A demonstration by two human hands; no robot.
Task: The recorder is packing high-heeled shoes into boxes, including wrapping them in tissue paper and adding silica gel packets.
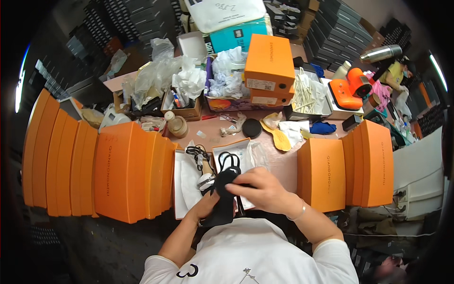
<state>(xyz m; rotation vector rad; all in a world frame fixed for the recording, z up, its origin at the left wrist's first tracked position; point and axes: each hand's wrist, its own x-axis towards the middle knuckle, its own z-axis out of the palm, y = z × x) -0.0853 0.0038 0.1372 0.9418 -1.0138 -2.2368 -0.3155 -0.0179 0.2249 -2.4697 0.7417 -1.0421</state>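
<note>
My left hand [206, 207] is wrapped round a black shoe [219, 213] with looped straps at its top, held upright in front of my chest. My right hand [266, 190] is closed, its fingertips at a dark round patch on the upper part of the shoe; whether that is a separate pad or the shoe itself I cannot tell. Just beyond lies an open shoebox [185, 201] lined with white paper. Inside it rests a sandal [205, 181] with a white band and black cords. The box's lid or second half [244, 147] stands to the right, partly hidden by my hands.
Rows of orange shoeboxes [113, 175] flank the pink table on the left, with more orange boxes [321, 175] at right. Behind are a round black tin [251, 128], a bottle [177, 125], yellow insoles [281, 139], a box of sticks [307, 94] and an orange device [347, 90].
</note>
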